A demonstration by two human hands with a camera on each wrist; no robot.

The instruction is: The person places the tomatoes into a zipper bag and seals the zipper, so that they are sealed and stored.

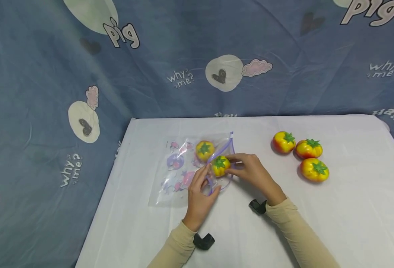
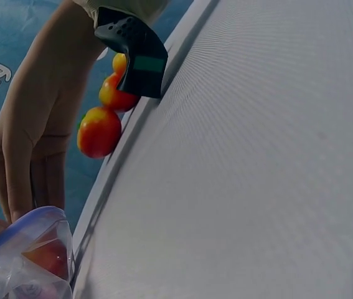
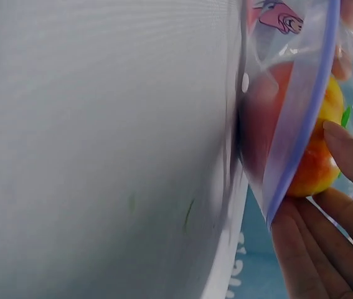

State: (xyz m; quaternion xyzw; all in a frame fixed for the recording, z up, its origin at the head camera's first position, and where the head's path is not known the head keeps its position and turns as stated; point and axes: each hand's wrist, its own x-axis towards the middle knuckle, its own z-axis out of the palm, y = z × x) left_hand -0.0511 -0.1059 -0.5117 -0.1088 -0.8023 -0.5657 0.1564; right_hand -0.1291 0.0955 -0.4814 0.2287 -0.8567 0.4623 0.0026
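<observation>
A clear printed zip bag (image 1: 175,182) with a purple-blue zip edge lies flat, its mouth toward the right. One yellow-red tomato (image 1: 204,149) with a green leafy top is inside it. At the mouth, my right hand (image 1: 254,173) holds a second tomato (image 1: 219,166) between thumb and fingers. The right wrist view shows this tomato (image 3: 319,149) partly behind the zip edge (image 3: 307,124), within the opening. My left hand (image 1: 200,203) grips the bag's mouth on the near side, fingers and thumb spread around the zip edge.
On the right of the white table (image 1: 361,216) sit three more tomatoes: one at the back left (image 1: 282,142), one behind (image 1: 308,149) and one nearer (image 1: 314,170). Black wrist mounts (image 1: 203,242) stick out at both cuffs. Blue printed cloth (image 1: 170,44) hangs behind.
</observation>
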